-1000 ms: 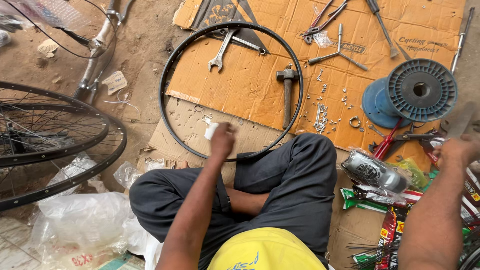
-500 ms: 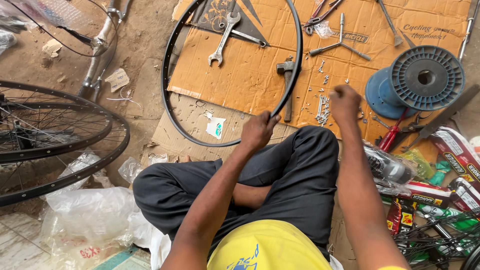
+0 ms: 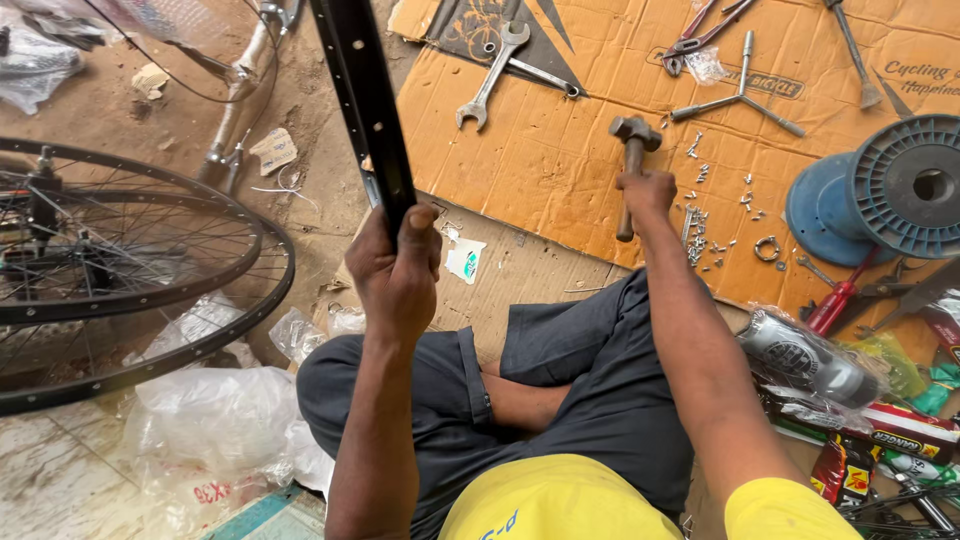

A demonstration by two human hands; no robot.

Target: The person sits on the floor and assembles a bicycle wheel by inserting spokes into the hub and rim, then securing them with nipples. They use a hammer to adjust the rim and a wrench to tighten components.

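A sheet of cardboard [image 3: 560, 170] covers the floor at twelve o'clock. The left hand [image 3: 398, 268], grip closed, holds the black rim [image 3: 365, 100] upright. At one o'clock, the right hand [image 3: 646, 192] clasps the hammer [image 3: 631, 160].

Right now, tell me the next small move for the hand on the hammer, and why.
Probably lift the hammer clear of the cardboard. The right hand already grips its handle while the head rests flat, and the left hand holds the black rim raised.
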